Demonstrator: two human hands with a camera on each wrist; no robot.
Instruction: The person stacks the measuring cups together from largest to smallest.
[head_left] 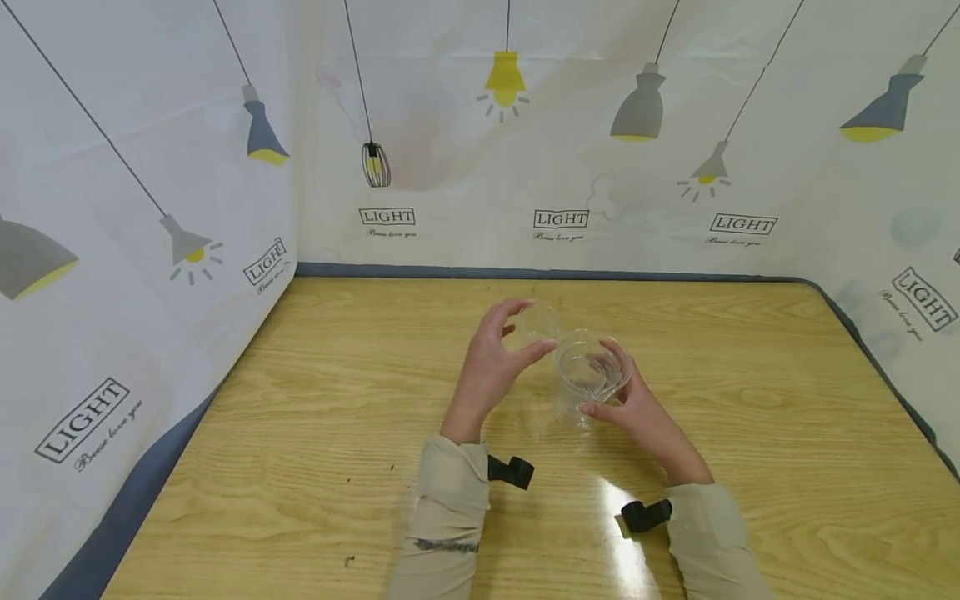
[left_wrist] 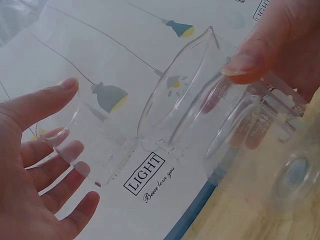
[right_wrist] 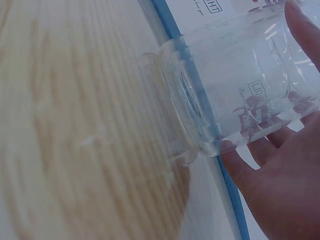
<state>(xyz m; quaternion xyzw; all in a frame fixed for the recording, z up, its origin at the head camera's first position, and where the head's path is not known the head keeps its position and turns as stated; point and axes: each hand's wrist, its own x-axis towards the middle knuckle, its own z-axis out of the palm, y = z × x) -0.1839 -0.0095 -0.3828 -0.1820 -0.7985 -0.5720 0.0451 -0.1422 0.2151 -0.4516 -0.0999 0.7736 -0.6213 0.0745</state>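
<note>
My left hand (head_left: 489, 364) holds a small clear glass beaker (head_left: 540, 322) between thumb and fingers, near its rim. In the left wrist view this small beaker (left_wrist: 102, 150) is tilted, its faint printed marks facing the larger one. Close to its right, my right hand (head_left: 643, 410) grips a larger clear glass beaker (head_left: 573, 400) round its side, thumb in front and fingers behind. The larger beaker's spout (left_wrist: 210, 34) shows in the left wrist view, and further curved glass rims (left_wrist: 220, 125) show inside it. Its base (right_wrist: 185, 100) is close over the table in the right wrist view.
A wood-grain table (head_left: 315, 400) lies under both hands. White cloth (head_left: 450, 167) printed with lamps and the word LIGHT hangs along its back and sides, with a blue border at the table edge. A black wrist mount (head_left: 513, 472) sticks out beside the left sleeve.
</note>
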